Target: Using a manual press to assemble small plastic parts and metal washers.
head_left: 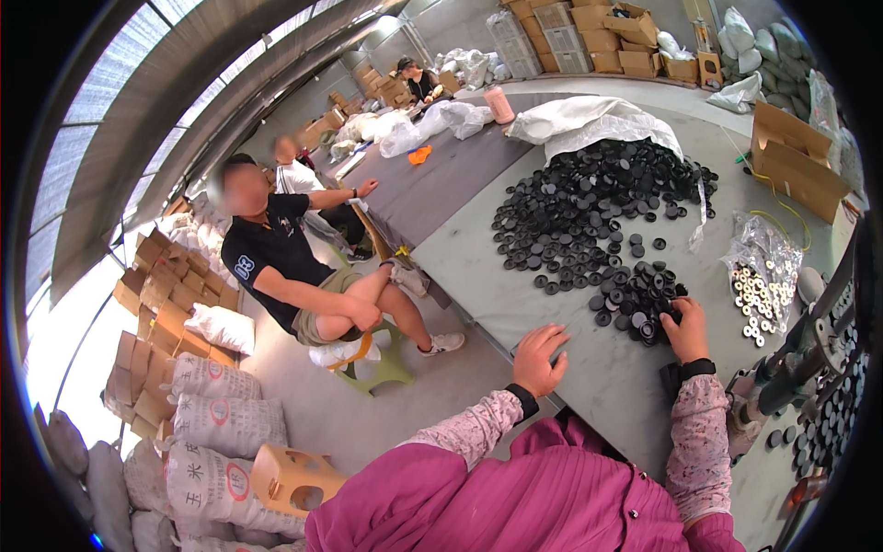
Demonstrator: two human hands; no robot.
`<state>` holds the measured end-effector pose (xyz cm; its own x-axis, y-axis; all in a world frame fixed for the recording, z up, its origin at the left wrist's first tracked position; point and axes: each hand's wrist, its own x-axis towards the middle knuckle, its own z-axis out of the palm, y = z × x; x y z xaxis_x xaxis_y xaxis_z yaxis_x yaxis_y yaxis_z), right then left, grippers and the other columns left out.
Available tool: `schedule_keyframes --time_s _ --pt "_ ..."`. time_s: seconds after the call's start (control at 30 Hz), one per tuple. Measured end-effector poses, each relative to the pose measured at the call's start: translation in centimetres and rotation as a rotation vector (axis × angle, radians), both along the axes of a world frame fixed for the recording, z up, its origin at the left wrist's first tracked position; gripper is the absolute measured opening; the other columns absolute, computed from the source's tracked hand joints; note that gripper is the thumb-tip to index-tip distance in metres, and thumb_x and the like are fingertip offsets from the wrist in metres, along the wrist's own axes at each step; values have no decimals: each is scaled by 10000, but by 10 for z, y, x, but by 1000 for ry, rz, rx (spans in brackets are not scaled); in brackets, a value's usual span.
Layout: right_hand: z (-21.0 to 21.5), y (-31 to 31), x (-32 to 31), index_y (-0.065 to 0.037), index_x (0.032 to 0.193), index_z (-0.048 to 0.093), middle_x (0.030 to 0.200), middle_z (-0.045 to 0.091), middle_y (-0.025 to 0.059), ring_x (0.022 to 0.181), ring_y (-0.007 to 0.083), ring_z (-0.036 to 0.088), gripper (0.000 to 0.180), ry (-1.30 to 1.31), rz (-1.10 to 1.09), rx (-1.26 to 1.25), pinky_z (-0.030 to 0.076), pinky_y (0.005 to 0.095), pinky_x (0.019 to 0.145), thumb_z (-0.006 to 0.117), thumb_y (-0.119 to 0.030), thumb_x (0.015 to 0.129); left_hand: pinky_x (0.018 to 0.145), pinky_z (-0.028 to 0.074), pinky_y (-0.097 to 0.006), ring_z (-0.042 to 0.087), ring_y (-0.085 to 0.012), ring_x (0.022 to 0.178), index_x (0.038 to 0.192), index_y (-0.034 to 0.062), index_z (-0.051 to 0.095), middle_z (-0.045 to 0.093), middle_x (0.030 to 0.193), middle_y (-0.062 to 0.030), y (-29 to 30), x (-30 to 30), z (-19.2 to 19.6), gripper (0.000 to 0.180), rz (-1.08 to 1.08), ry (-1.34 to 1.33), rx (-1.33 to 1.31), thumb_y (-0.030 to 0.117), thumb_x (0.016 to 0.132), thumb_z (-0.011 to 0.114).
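Note:
A small heap of round black plastic caps (636, 293) lies on the grey-green tabletop (487, 248) in front of me. My right hand (687, 331) is at this heap's right side, its curled thumb and fingers around a black cap at the edge. My left hand (541, 361) rests by the table's near edge, fingers stretched out, nothing in it. Farther back, a much larger mound of the same caps (589, 198) spills out of a white woven sack (598, 120).
A clear bag of small white rings (762, 285) lies to the right, near an open cardboard box (800, 156). A dark metal machine (791, 368) stands close to my right arm. Left of the table, a person (285, 248) sits on a green stool (391, 363); full sacks (225, 419) are stacked beyond.

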<state>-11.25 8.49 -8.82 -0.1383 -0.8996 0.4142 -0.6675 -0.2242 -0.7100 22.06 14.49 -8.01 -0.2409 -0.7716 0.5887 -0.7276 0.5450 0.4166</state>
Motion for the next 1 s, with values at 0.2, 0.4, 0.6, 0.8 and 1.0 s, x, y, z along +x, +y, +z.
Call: schedule_keyframes --time_s 0.2,0.4,0.6,0.8,1.0 --pt "1 -2 -3 33 1009 687 1111 660 167 1082 379 606 289 4 2 3 483 436 967 779 -130 789 1064 445 -483 601 -353 1217 1119 53 706 667 1256 -126 -1 -1 1 321 0 10 -9 140 814 657" --pt "2 0 0 30 986 672 1071 652 157 1069 371 603 260 -24 6 15 477 434 950 768 -122 798 1057 451 -481 604 -359 1214 1100 48 711 673 1252 -130 -1 1 0 306 7 27 -17 141 815 652" --pt "-3 -5 -4 36 996 669 1083 650 164 1061 371 606 260 -15 27 2 477 428 948 765 -121 813 1068 442 -484 600 -354 1222 1096 51 709 671 1248 -128 2 0 2 299 14 41 -13 139 816 652" --pt "2 -5 -5 44 1000 668 1101 656 167 1070 370 612 269 -16 28 20 478 428 955 753 -141 824 1064 446 -478 602 -346 1224 1096 52 710 674 1254 -123 -2 0 -2 293 13 68 -20 136 824 639" --pt "9 -1 -2 29 1020 678 1103 665 161 1070 372 622 275 60 11 20 487 427 953 745 -155 826 1059 448 -478 599 -353 1227 1096 51 710 672 1255 -124 0 0 1 294 11 65 -32 136 823 637"
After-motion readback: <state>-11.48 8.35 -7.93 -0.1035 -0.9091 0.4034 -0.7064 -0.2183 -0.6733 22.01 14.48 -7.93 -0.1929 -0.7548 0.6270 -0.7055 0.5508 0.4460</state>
